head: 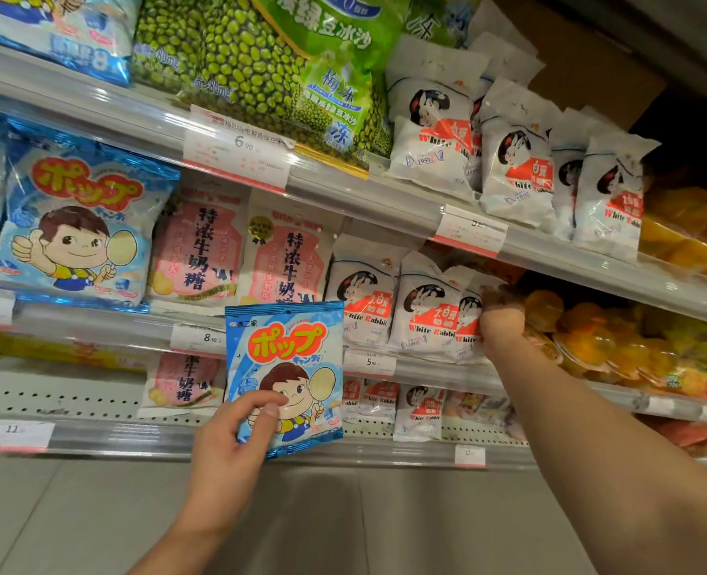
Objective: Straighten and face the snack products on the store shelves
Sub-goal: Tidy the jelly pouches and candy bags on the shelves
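1. A blue lollipop candy bag (286, 377) is held upright in front of the shelves by the left hand (235, 439) — the thumb is pressed on its printed front, the other fingers are curled behind its lower left corner.
2. The right hand (502, 321) is reached to the middle shelf (94, 321), where the fingers are closed on the edge of the rightmost White Rabbit bag (467, 325) of that row.
3. The two hands are kept well apart, each one clamped on its own bag.
4. On the same shelf, pink milk candy bags (285, 259) are seen between a larger blue lollipop bag (78, 226) at the left and the White Rabbit row.
5. On the upper shelf (343, 188) green bean bags (268, 64) are placed — more White Rabbit bags (513, 168) are leaned just beside them, to the right.
6. Orange jelly cups (617, 346) are stacked at the right of the right hand
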{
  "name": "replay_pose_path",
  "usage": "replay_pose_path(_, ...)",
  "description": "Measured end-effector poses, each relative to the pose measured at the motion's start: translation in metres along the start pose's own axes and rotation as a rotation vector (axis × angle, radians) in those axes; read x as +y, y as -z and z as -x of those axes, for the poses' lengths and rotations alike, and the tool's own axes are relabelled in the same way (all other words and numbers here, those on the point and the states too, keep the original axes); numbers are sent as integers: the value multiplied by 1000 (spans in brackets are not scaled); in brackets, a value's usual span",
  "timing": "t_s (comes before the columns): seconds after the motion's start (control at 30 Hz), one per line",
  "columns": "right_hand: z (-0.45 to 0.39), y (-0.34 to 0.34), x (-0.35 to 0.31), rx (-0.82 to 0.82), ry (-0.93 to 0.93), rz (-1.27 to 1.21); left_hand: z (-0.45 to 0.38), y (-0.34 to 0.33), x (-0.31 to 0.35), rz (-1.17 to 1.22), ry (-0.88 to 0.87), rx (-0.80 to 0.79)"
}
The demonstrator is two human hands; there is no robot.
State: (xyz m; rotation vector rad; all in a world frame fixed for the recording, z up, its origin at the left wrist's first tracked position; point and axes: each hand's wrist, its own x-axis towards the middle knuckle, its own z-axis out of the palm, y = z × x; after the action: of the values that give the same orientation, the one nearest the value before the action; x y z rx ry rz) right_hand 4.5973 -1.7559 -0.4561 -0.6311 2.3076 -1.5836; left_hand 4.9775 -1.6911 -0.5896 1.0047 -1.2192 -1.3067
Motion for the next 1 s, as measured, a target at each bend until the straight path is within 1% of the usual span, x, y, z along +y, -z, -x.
replay_pose_path(0.1,8,-3,-5,7,108,134,0,0,-3,-17,14,-14)
replay_pose_path(0.2,12,-5,-3,-42,112,279,-1,1,0,0,14,-3)
replay_pose_path(0.23,15,-4,-3,-45,100,284,-1,1,1,1,13,4)
replay_pose_path(0.3,19,-1,2,-46,53,214,-4,3,0,-2,15,15)
replay_pose_path(0.4,30,18,19,-114,-3,122,-6,2,-1,-1,32,20)
replay_pose_path(0.5,33,35,36,-191,89,185,-5,-2,0,15,47,9)
replay_pose_path(0.63,32,32,34,-89,224,436,-3,-9,-2,17,70,-5)
replay_pose_path(0.7,36,27,31,-81,244,560,-2,-12,0,47,85,-2)
replay_pose_path(0.77,45,25,28,-85,222,632,0,-12,7,49,88,-23)
replay_pose_path(0.8,58,28,24,-66,233,631,1,-12,11,34,82,-34)
replay_pose_path(0.87,90,35,25,5,392,527,3,-7,20,0,60,-51)
replay_pose_path(0.9,109,39,26,-1,479,455,2,-4,26,-21,39,-54)
replay_pose_path(0.93,134,41,23,-87,517,388,0,-1,33,-36,10,-62)
replay_pose_path(0.97,158,41,20,-251,506,334,-1,1,41,-49,-22,-72)
replay_pose_path(1.0,184,37,15,-448,448,292,-2,4,50,-55,-63,-84)
